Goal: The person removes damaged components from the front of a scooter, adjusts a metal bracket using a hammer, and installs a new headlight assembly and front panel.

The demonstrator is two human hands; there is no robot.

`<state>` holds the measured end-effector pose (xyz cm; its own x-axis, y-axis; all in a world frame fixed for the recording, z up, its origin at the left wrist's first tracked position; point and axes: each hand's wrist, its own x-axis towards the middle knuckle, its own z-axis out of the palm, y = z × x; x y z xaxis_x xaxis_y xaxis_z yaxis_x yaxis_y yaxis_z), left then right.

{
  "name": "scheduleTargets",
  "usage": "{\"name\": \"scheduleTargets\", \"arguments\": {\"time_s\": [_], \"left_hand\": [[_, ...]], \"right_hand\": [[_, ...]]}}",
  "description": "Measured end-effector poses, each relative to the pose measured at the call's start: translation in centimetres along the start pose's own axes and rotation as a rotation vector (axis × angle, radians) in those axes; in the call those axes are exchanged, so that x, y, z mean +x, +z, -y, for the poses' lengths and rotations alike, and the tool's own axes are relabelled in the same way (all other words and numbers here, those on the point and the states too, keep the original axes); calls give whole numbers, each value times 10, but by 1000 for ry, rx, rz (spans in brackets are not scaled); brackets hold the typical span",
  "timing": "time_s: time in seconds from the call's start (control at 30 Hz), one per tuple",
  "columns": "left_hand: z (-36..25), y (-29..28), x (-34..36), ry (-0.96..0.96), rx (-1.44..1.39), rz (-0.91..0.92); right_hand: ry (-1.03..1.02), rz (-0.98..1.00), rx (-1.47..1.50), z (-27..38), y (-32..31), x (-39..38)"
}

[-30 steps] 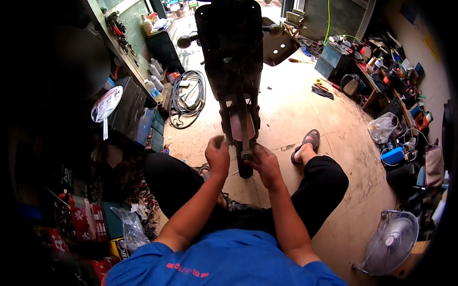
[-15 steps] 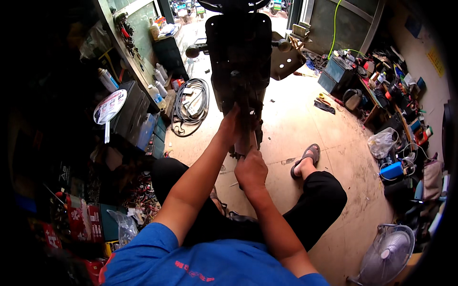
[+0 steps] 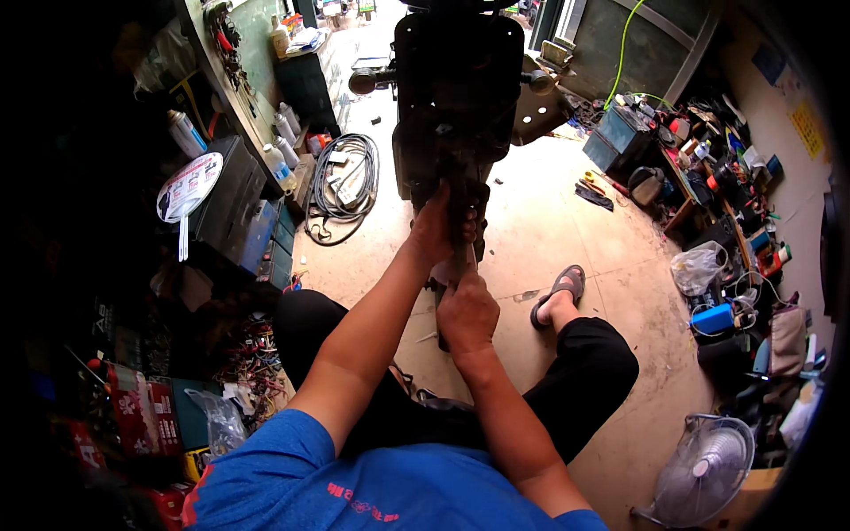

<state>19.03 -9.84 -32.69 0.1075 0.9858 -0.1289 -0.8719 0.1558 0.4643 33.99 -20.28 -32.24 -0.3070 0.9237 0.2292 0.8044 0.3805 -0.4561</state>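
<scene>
In front of me stands the dark rear end of a two-wheeler (image 3: 456, 93), with a round lamp on a stalk at each side. My left hand (image 3: 436, 228) is closed around a dark part at its lower end, with fingertips showing on the right side. Just below, my right hand (image 3: 467, 314) makes a fist, back of the hand up. A pale narrow piece shows above that fist and a dark end below it. Shadow hides what the fist grips, so I cannot tell its kind.
A coiled black cable (image 3: 343, 190) lies on the floor to the left, near a dark cabinet (image 3: 232, 208) with a round hand fan (image 3: 189, 190). On the right are a cluttered bench (image 3: 699, 190), pliers (image 3: 591, 183), a plastic bag (image 3: 698, 268) and a standing fan (image 3: 704, 469).
The view has shifted slightly, so the two-wheeler appears a little further right. My left hand's fingertips now show around the dark part. My right hand stays closed just below it.
</scene>
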Motion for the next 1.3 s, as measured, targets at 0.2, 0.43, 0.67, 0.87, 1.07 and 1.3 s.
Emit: {"name": "scheduleTargets", "arguments": {"time_s": [0.2, 0.43, 0.67, 0.87, 1.07, 1.3], "left_hand": [[-4, 1, -6, 43, 41, 43], [10, -45, -2, 354, 490, 147], [6, -9, -48, 382, 59, -333], [-2, -34, -44, 398, 133, -795], [0, -26, -56, 402, 153, -885], [17, -4, -46, 383, 118, -803]], "right_hand": [[-9, -54, 157, 6, -10, -1], [278, 167, 645, -57, -32, 17], [184, 263, 183, -123, -55, 9], [197, 753, -77, -87, 17, -17], [136, 1268, -233, -114, 96, -99], [-204, 1731, -101, -179, 161, -182]]}}
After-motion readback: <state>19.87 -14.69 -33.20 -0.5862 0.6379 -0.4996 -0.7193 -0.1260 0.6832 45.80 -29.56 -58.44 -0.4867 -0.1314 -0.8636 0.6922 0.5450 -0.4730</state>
